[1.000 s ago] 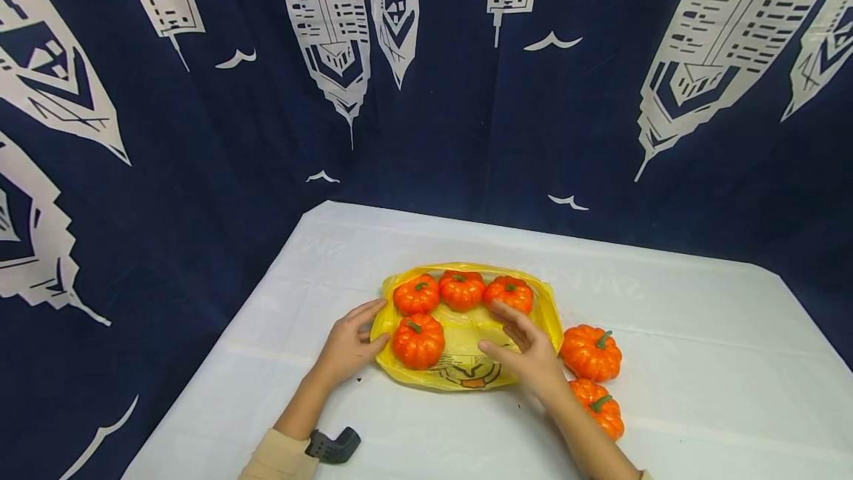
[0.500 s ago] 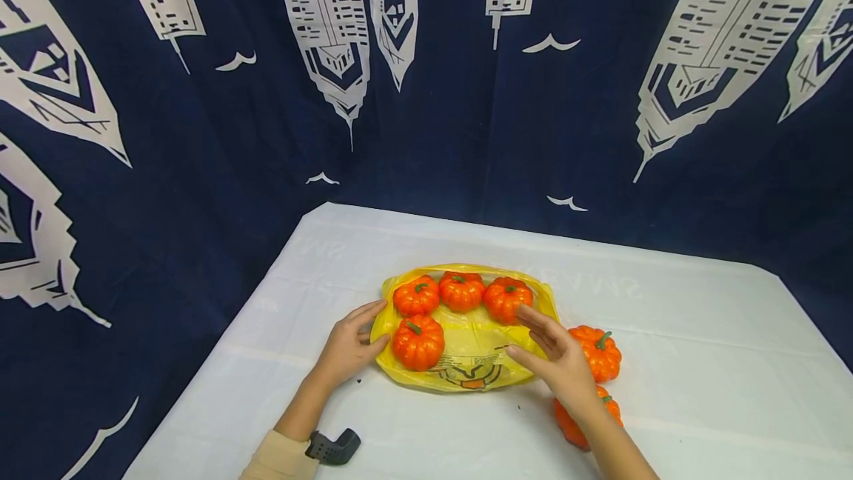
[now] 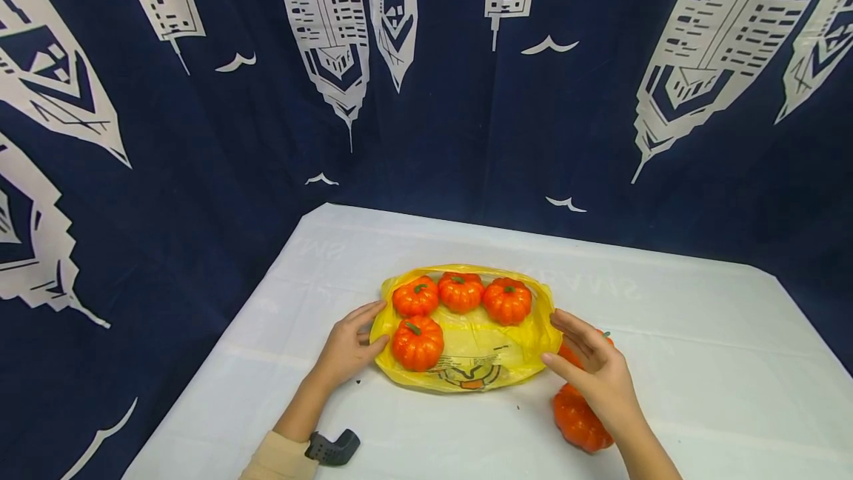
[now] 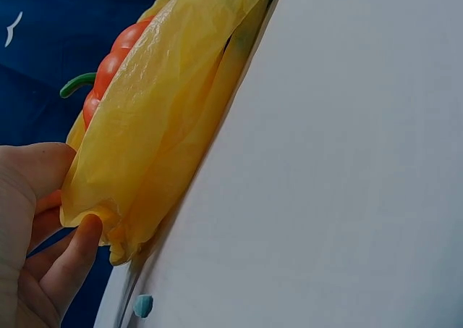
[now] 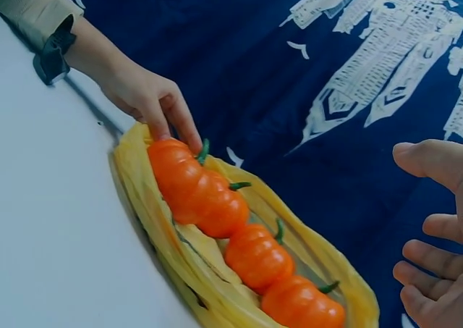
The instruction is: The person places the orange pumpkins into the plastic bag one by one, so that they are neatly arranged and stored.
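A yellow plastic bag (image 3: 509, 358) lies on the table with its mouth spread wide. Inside it sit several orange pumpkins (image 3: 417, 344) with green stems, three along the far side and one at the near left. My left hand (image 3: 346, 343) holds the bag's left end, thumb and fingers on either side of the rim (image 4: 108, 212). At the bag's right end is my right hand (image 3: 603, 369), thumb and fingers apart with nothing between them. Behind that hand, partly hidden, are another pumpkin (image 3: 569, 353) and a nearer pumpkin (image 3: 578, 421), both outside the bag.
A white cloth covers the table (image 3: 720, 361). Past its far edge hangs a dark blue curtain (image 3: 433, 169) printed with white buildings and birds. A black band (image 3: 333, 447) is on the left wrist.
My right hand has moved right, from over the inside of the bag to its right end, now overlapping the two outer pumpkins. The nearer outer pumpkin has shifted slightly left. My left hand stays put.
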The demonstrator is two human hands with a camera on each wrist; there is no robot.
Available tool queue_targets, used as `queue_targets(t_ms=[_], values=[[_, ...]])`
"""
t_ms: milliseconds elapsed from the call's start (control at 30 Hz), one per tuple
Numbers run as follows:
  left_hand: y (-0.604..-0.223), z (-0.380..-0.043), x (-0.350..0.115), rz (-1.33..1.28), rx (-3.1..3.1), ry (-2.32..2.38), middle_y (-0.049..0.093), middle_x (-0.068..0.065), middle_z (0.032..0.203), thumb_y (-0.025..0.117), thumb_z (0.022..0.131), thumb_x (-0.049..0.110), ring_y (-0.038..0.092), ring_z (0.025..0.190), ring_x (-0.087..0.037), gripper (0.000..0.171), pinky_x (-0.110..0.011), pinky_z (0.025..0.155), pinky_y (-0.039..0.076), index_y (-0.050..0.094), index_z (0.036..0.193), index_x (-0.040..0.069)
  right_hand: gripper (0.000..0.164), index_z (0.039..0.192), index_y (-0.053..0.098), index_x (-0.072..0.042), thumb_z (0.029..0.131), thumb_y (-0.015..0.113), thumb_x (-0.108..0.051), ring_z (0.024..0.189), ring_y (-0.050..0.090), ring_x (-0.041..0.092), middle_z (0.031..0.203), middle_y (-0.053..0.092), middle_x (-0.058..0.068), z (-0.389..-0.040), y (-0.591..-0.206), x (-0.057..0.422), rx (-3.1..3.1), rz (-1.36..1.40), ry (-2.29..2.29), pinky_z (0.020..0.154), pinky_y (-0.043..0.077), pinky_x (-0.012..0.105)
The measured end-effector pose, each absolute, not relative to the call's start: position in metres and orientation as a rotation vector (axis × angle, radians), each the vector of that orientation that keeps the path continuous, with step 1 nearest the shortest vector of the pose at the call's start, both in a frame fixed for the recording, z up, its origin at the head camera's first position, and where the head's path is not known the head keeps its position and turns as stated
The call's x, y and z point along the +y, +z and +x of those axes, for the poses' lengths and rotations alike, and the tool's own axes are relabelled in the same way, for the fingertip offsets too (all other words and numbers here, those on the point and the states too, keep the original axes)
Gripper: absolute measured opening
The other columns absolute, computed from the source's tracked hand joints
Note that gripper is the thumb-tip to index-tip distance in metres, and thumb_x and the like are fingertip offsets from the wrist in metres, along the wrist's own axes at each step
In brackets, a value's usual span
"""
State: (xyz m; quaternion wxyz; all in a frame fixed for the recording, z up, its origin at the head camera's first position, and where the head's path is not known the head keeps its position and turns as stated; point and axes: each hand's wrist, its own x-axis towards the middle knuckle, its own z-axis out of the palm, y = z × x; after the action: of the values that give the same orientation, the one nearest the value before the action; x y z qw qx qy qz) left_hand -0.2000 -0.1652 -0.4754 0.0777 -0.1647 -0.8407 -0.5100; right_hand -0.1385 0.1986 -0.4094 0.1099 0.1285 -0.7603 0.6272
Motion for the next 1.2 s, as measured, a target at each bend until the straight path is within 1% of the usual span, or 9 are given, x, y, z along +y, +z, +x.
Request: queue_targets(t_ms=[133,333,533,600,767,1000,1200], values=[[-0.476,-0.2,-0.165,-0.489,-2.52,-1.525,0.048,-0.02,0.142,0.072,0.083,-0.001,0.062,0.111,-0.034,0.057,-0.026,0.079,0.058,0.053,0.137,-0.002,0.055,0.136,0.05,0.005,0.085,0.069,0.008,0.122,0.051,0.002,0.131,0.058,-0.008,-0.132,-0.406,0.207,-2.231,0.34,1.796,0.101,0.038,0.009],[-0.476,-0.2,-0.165,-0.487,-2.52,-1.526,0.048,-0.02,0.142,0.072,0.083,-0.001,0.062,0.111,-0.034,0.057,-0.026,0.079,0.058,0.053,0.137,-0.002,0.055,0.136,0.05,0.006,0.085,0.069,0.008,0.121,0.051,0.001,0.13,0.059,-0.01,-0.126,-0.403,0.221,-2.241,0.26,1.745,0.099,0.04,0.008],[-0.476,-0.2,-0.165,-0.488,-2.523,-1.53,0.047,-0.02,0.142,0.072,0.083,-0.002,0.061,0.113,-0.035,0.057,-0.025,0.079,0.058,0.053,0.137,-0.002,0.052,0.135,0.051,0.006,0.085,0.066,0.014,0.118,0.054,0.004,0.127,0.06,-0.005,-0.124,-0.406,0.237,-2.133,0.258,1.815,0.096,0.044,0.011],[-0.476,-0.2,-0.165,-0.484,-2.524,-1.525,0.048,-0.02,0.142,0.072,0.083,-0.001,0.06,0.114,-0.035,0.057,-0.025,0.08,0.058,0.053,0.137,-0.002,0.052,0.134,0.051,0.007,0.084,0.064,0.017,0.118,0.055,0.006,0.126,0.061,-0.002,-0.125,-0.408,0.243,-2.083,0.269,1.843,0.096,0.046,0.013],[-0.476,-0.201,-0.165,-0.483,-2.523,-1.525,0.048,-0.02,0.142,0.072,0.083,-0.001,0.061,0.113,-0.034,0.057,-0.025,0.079,0.058,0.053,0.137,-0.002,0.054,0.134,0.05,0.009,0.083,0.06,0.023,0.119,0.055,0.009,0.126,0.062,0.003,-0.131,-0.413,0.261,-1.997,0.319,1.869,0.098,0.044,0.012],[-0.475,-0.201,-0.166,-0.484,-2.527,-1.545,0.047,-0.019,0.142,0.072,0.084,0.0,0.062,0.11,-0.034,0.057,-0.025,0.079,0.058,0.053,0.137,-0.002,0.054,0.135,0.046,0.013,0.083,0.054,0.027,0.12,0.055,0.011,0.126,0.063,0.003,-0.143,-0.424,0.285,-1.926,0.486,1.926,0.102,0.04,0.013],[-0.476,-0.201,-0.166,-0.482,-2.525,-1.543,0.048,-0.019,0.141,0.072,0.084,0.0,0.063,0.109,-0.034,0.056,-0.025,0.078,0.058,0.053,0.137,-0.002,0.056,0.138,0.046,0.009,0.085,0.056,0.023,0.121,0.054,0.008,0.127,0.062,0.0,-0.149,-0.437,0.293,-1.97,0.378,1.949,0.098,0.042,0.01]])
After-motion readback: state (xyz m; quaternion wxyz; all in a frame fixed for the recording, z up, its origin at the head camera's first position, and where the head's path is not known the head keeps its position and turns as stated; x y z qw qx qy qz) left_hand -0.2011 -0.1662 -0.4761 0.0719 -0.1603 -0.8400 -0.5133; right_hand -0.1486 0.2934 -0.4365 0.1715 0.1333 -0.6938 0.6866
